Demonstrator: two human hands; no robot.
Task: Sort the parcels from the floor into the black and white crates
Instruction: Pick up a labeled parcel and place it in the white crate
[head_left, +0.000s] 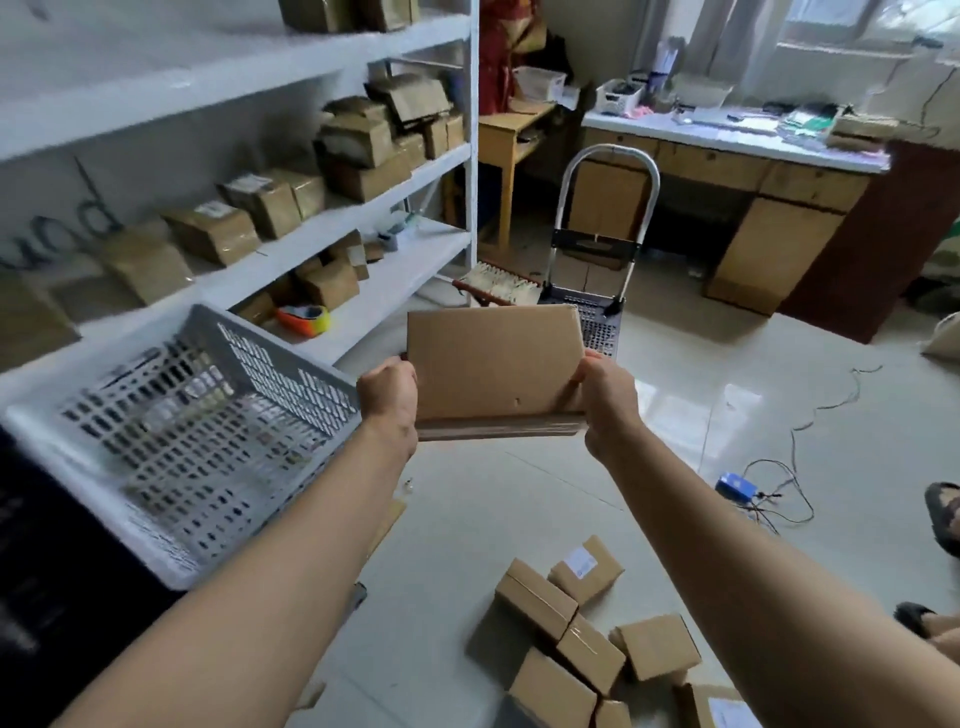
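Evidently the flat cardboard parcel (493, 364) is off the floor. It sits just above the middle of the view, toward 12 o'clock, clamped at both short ends: the left hand (387, 392) is curled round its left edge and the right hand (608, 395) grips its right edge, with the fingers hidden behind the card. Its broad plain face tilts up toward the person. It looks like stiff corrugated board, thin and wide, and probably light, since it is held out at arm's length without sagging. The near edge seems to carry glossy tape, which could be slick, so a grip on the bare card at the ends is the safer hold. Squeezing the middle of the face might dent it. The white crate (291, 379) lies at 9 o'clock, just beside the left hand, its mesh floor showing. A dark shape at 8 o'clock is likely the black crate (62, 597), though little of it can be made out. More floor parcels (537, 597) lie heaped at 5 o'clock, small boxy ones that one hand could probably manage.
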